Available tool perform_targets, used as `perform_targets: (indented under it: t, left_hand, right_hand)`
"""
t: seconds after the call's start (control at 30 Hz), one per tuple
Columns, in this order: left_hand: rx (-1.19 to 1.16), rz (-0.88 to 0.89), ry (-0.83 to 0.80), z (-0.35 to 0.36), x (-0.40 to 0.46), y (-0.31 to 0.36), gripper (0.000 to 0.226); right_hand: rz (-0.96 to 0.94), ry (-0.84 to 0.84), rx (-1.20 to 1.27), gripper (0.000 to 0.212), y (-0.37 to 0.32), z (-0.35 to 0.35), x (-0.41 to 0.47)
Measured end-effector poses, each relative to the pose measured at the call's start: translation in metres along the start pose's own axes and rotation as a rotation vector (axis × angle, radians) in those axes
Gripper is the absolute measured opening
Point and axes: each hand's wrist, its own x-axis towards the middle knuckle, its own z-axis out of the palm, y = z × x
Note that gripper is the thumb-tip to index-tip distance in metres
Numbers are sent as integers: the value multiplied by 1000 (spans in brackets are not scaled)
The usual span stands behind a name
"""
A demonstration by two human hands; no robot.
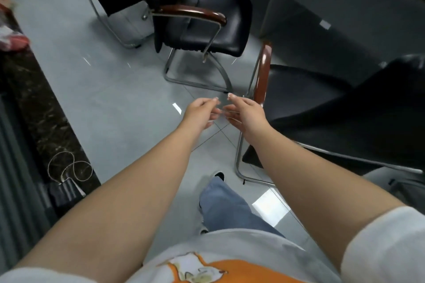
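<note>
Chair armrest (264,73) | beside right hand (245,114) | left hand (202,111) close | fingers loosely curled

Beyond your left hand (201,111), the armchair seat (220,30) looks like glossy black leather, its armrest (190,10) varnished wood, its frame (195,82) polished metal. Below it, the floor tiles (110,99) are smooth, shiny grey.

No text, label or number is legible anywhere.

White short-sleeved shirt (232,243) with orange cartoon print (230,271), blue jeans (225,209), black shoe (219,176).
</note>
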Motion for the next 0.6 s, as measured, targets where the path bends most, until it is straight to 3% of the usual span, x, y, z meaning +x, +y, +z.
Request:
perform_targets:
  t: [0.17,0.6]
  left_hand:
    - [57,-9,-45,7,68,47,17]
    - [242,-73,-269,67,197,129,17]
  right_hand:
    - [0,56,41,26,-39,9,64]
    - [35,363,182,12,-113,-18,167]
